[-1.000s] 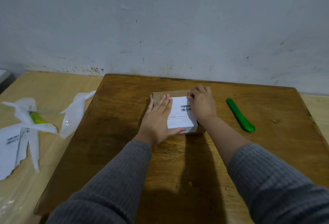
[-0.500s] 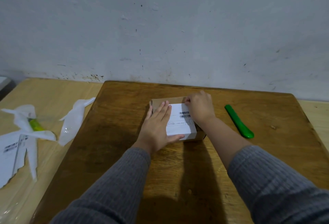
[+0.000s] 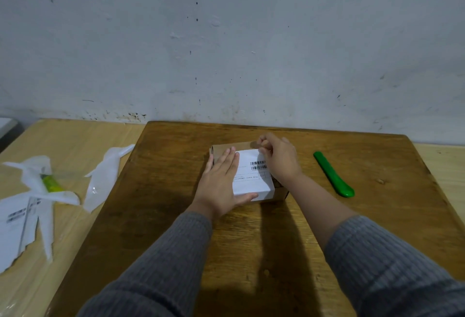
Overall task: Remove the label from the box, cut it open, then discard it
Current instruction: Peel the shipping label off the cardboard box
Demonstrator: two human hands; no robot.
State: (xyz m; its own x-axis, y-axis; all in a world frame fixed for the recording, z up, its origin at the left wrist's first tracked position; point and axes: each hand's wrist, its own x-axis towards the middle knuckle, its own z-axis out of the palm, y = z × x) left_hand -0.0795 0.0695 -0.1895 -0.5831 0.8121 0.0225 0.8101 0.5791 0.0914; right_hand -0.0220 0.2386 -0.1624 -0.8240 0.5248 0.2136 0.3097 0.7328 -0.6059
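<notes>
A small brown cardboard box (image 3: 226,147) sits near the middle of the dark wooden board (image 3: 156,216). A white shipping label (image 3: 251,178) with a barcode covers its top and folds over the near side. My left hand (image 3: 221,180) lies flat on the box's left part, fingers straight, thumb along the near edge. At the label's far right corner my right hand (image 3: 279,160) has its fingertips curled, pinching at the label's edge. A green box cutter (image 3: 333,175) lies on the board to the right of the box.
On the lighter table (image 3: 75,135) to the left lie torn white plastic bags (image 3: 103,178), a yellow-green tube (image 3: 51,184) and a torn printed label sheet (image 3: 15,223). A grey-white wall (image 3: 226,39) stands right behind the board.
My right hand's fingers have risen a little at the label's far right corner and now pinch there. The left hand and box stay put; the camera view has tilted up.
</notes>
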